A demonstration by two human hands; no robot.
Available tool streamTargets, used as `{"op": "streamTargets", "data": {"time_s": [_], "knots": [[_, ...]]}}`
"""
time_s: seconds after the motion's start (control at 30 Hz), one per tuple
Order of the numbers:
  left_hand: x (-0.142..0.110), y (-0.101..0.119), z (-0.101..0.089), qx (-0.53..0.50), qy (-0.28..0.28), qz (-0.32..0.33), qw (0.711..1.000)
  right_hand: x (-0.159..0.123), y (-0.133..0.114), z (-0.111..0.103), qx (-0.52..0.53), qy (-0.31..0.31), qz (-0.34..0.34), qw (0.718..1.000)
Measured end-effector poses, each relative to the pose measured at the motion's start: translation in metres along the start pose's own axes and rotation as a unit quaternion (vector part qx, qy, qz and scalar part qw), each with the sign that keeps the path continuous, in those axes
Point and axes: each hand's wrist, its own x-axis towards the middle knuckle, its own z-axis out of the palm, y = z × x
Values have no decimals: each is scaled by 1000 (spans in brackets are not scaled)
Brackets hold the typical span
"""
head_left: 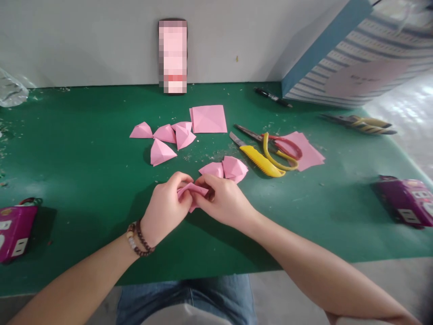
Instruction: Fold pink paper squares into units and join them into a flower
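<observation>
Between my two hands is a folded piece of pink paper [192,188], pinched at its edges just above the table. My left hand [168,201], with a beaded bracelet [140,239] on its wrist, grips the left side of the paper. My right hand [226,201] grips the right side, thumb and fingers closed. Fingers cover much of the piece. Just beyond my right hand lie two folded pink pieces [235,168]. Several more folded pink pieces [163,152] sit farther left, beside a stack of square pink paper [210,119].
A yellow utility knife [259,159] and scissors [280,153] lie right of centre, the scissors over pink sheets [306,151]. Pliers [358,123], a pen [272,97] and a striped bag [355,58] are at right. A phone [172,56] leans on the wall. Purple boxes [16,232] flank both sides.
</observation>
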Motion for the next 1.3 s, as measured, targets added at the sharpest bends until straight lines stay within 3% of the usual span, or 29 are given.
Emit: {"op": "streamTargets", "data": {"time_s": [0.17, 0.27, 0.47, 0.6, 0.77, 0.97, 1.13, 1.3], "knots": [[-1, 0, 3, -82, 21, 19, 996, -2, 1, 1, 23, 30, -28, 999], [-4, 1, 5, -120, 25, 39, 992, -4, 5, 2, -12, 83, -98, 992], [-14, -3, 8, -105, 83, 129, 983, -8, 5, -1, -86, 173, -256, 947], [-16, -5, 10, -94, 113, 180, 973, -10, 4, -2, -90, 192, -305, 928], [-16, -3, 10, -98, 120, 193, 969, -10, 5, -2, -101, 207, -342, 911], [-20, -1, 6, -87, 130, 239, 958, -14, 4, -14, -142, 241, -442, 852], [-20, -1, 3, -18, 159, 316, 935, -16, 3, -17, -146, 251, -450, 845], [-20, 0, 1, -1, 149, 282, 948, -14, 7, -11, -141, 231, -414, 869]]}}
